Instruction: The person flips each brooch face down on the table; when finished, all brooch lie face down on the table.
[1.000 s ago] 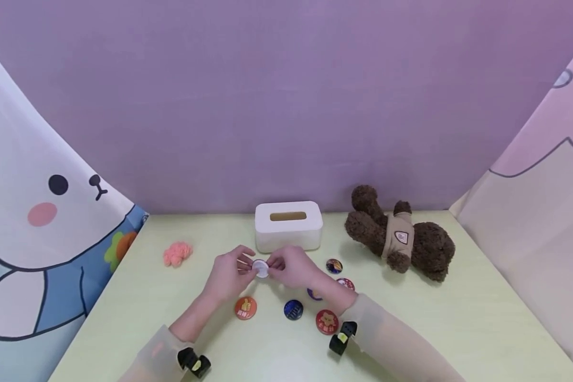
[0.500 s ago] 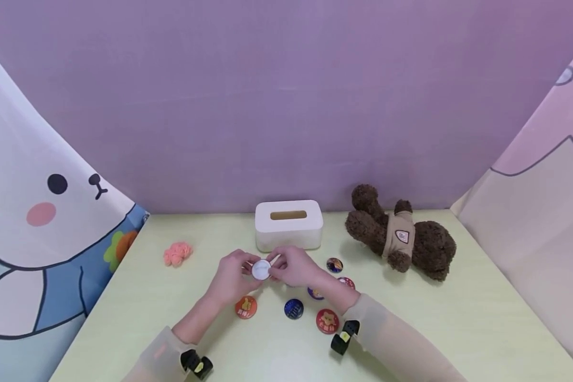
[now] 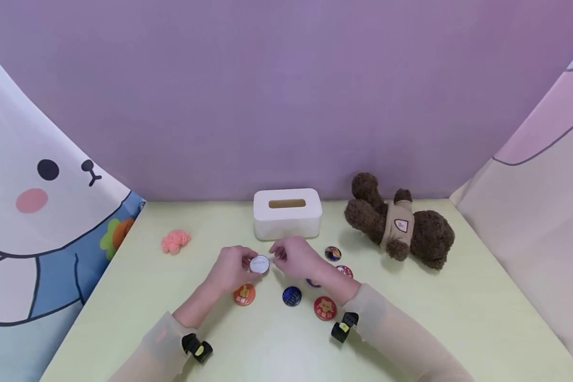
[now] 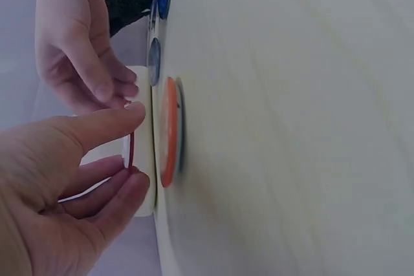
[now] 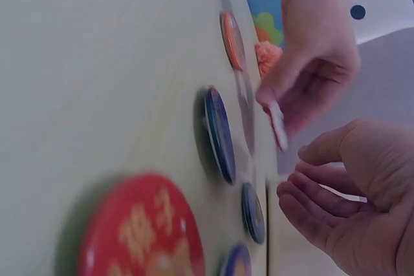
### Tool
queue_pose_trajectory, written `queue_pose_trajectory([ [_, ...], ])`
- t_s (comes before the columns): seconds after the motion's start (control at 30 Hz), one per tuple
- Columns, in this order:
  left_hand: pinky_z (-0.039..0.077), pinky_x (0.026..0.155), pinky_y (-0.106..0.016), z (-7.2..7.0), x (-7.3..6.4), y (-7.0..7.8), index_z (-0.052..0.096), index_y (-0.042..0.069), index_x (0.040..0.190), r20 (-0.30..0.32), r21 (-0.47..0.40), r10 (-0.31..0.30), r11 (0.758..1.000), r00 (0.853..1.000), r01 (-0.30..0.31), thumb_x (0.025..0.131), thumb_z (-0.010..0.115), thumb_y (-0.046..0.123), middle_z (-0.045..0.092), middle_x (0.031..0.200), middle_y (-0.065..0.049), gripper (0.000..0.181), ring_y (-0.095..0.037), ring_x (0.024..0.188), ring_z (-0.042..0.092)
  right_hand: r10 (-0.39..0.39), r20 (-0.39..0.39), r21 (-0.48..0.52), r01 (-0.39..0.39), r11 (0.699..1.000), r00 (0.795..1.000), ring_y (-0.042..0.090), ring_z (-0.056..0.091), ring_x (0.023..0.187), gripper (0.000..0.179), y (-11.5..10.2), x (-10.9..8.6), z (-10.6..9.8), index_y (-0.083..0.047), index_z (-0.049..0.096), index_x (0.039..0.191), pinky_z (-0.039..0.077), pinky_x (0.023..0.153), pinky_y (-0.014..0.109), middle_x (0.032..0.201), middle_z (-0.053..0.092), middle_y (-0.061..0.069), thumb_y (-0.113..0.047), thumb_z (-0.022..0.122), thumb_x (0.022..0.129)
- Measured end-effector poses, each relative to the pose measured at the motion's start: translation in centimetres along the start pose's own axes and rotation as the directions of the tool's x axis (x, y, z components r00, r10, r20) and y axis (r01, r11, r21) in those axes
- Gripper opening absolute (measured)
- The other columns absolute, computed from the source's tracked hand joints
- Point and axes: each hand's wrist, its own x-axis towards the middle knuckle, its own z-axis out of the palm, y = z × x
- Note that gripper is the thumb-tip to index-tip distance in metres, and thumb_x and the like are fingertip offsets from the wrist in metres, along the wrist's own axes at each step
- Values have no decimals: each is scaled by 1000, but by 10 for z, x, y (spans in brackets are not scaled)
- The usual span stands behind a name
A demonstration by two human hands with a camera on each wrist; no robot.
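My left hand pinches a round pin badge by its edge between thumb and fingers, its white back facing up in the head view. A red rim shows on this badge in the left wrist view. Just right of it is my right hand, its fingers loosely bent and holding nothing. A small gap separates those fingertips from the badge in the right wrist view. Below the hands lie an orange badge, a dark blue badge and a red badge.
A white tissue box stands behind the hands. To the right lies a brown teddy bear; a pink fluffy item is at left. Near the right forearm are a small dark badge and a red-and-white badge.
Both hands held the badge's edges before; the right hand has let go and drawn slightly rightward. The left hand keeps its pinch. The head view has tipped slightly, shifting the scene upward.
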Motion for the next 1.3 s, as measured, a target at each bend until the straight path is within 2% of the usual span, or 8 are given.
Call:
queue_pose_trajectory([
  [0.17, 62, 83, -36, -2, 4, -3, 79, 1, 115, 58, 67, -41, 997, 997, 38, 78, 96, 17, 79, 100, -8, 44, -14, 87, 68, 41, -29, -94, -43, 995, 999, 20, 71, 97, 20, 5, -8, -17, -3, 77, 117, 61, 88, 36, 104, 76, 7, -10, 75, 98],
  [0.33, 61, 86, -38, 0, 2, -5, 79, 1, 114, 79, 112, -52, 993, 996, 43, 78, 96, 19, 78, 104, -9, 44, -17, 90, 67, 41, 11, -158, -38, 987, 999, 26, 72, 102, 20, 13, -21, -21, -3, 78, 114, 61, 91, 43, 107, 77, 11, -12, 77, 96],
  [0.5, 60, 96, -45, -4, 3, 6, 77, -3, 117, 60, 167, 24, 985, 998, -34, 74, 98, 22, 76, 112, -16, 54, -28, 102, 70, 19, 61, -206, -6, 978, 998, 26, 71, 98, 22, 19, -28, -20, -3, 78, 114, 61, 92, 44, 106, 77, 11, -8, 79, 92],
  [0.63, 60, 99, -49, -2, 3, 27, 76, -3, 119, 87, 117, 101, 987, 991, -111, 77, 95, 21, 78, 115, -19, 53, -35, 108, 73, 39, 72, -205, -24, 978, 997, 19, 66, 91, 28, 21, -32, -17, -4, 78, 116, 60, 85, 40, 107, 76, 9, -7, 81, 89],
  [0.83, 62, 94, -48, 17, 9, 47, 76, -5, 115, 135, 108, 187, 973, 973, -202, 80, 91, 14, 79, 110, -20, 43, -34, 103, 76, 37, 59, -196, -25, 980, 998, 12, 60, 79, 25, 24, -39, -10, -5, 79, 111, 51, 70, 28, 103, 78, 7, -9, 85, 87],
  [0.93, 63, 93, -46, 25, 14, 50, 77, -4, 113, 142, 143, 173, 971, 975, -193, 81, 90, 11, 80, 108, -18, 38, -31, 103, 76, -3, 62, -206, 15, 978, 998, 9, 56, 74, 22, 27, -39, -9, -6, 80, 107, 48, 67, 25, 99, 79, 6, -10, 86, 86],
  [1.13, 62, 77, -36, 36, 23, 47, 81, 0, 97, 162, 199, 121, 968, 979, -153, 78, 85, 3, 80, 91, -10, 19, -19, 78, 70, -74, 36, -219, 81, 972, 997, 6, 54, 71, 19, 29, -38, -3, -7, 82, 100, 48, 66, 23, 92, 79, 4, -11, 88, 83],
  [1.3, 50, 62, -29, 41, 34, 43, 83, 8, 78, 158, 222, 198, 947, 967, -230, 76, 80, -3, 71, 64, 5, 11, -8, 58, 49, -93, -1, -247, 89, 965, 996, 8, 60, 72, 14, 30, -37, -9, -9, 83, 96, 48, 66, 23, 88, 81, 2, -13, 89, 84],
])
